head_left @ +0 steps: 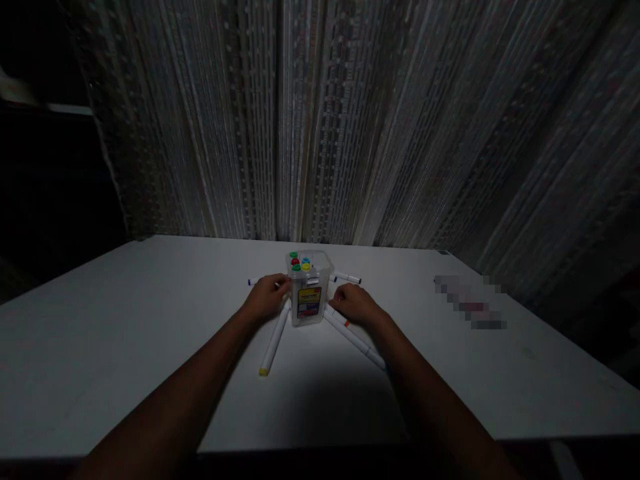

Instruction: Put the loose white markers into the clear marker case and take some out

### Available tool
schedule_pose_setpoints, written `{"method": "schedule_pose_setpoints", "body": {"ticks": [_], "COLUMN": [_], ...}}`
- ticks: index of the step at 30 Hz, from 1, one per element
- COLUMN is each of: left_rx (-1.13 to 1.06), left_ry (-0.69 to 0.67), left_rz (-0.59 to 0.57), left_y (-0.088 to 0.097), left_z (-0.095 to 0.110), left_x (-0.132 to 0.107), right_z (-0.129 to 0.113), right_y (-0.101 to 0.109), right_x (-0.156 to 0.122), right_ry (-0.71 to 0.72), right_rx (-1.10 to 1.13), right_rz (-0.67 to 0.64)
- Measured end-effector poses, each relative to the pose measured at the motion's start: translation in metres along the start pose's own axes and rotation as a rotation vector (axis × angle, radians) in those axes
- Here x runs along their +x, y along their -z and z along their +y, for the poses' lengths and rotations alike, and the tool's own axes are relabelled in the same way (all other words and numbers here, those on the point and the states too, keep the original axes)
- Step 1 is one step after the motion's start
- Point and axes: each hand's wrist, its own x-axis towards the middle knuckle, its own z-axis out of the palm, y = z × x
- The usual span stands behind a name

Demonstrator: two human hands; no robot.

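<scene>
A clear plastic marker box [310, 288] with a yellow label stands upright at the middle of the white table [125, 333]. Several markers with coloured caps stick up inside it. My left hand [267, 298] rests palm-down just left of the box, its fingers at the box's side and over a white marker. My right hand [354, 305] lies flat to the right of the box, on top of loose markers. A yellow-tipped marker [273, 343] lies in front of my left hand. Two long white markers [357, 340] run under my right wrist.
More markers lie behind the box: one with a blue tip [256, 281] at left, one with a dark tip [349, 277] at right. A blurred patch [470, 303] sits on the right of the table. A striped curtain [320, 120] hangs behind. The room is dim.
</scene>
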Motion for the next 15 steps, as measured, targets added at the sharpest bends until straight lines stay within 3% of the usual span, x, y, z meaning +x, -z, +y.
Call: {"method": "schedule_pose_setpoints", "body": {"ticks": [5,7,10,13,15], "left_rx": [-0.215,-0.254,-0.326,-0.463,-0.504], "left_ry": [-0.107,-0.118,-0.147,-0.2,-0.277], "left_rz": [0.082,0.112,0.17,0.238,0.216], "left_y": [0.003,0.006,0.012,0.018,0.023], "left_z": [0.013,0.022,0.037,0.053,0.064], "left_x": [-0.002,-0.005,-0.009,-0.014,-0.016], "right_z": [-0.003,-0.001,0.002,0.002,-0.004], "right_y": [0.0,0.002,0.02,0.056,0.084], "right_x": [-0.002,-0.002,-0.005,-0.016,-0.027], "right_ry": [-0.059,-0.053,-0.078,-0.093,-0.059], "right_rx": [-0.111,-0.098,0.082,0.303,0.384], "right_rz": [0.037,0.108,0.368,0.751,0.969]}}
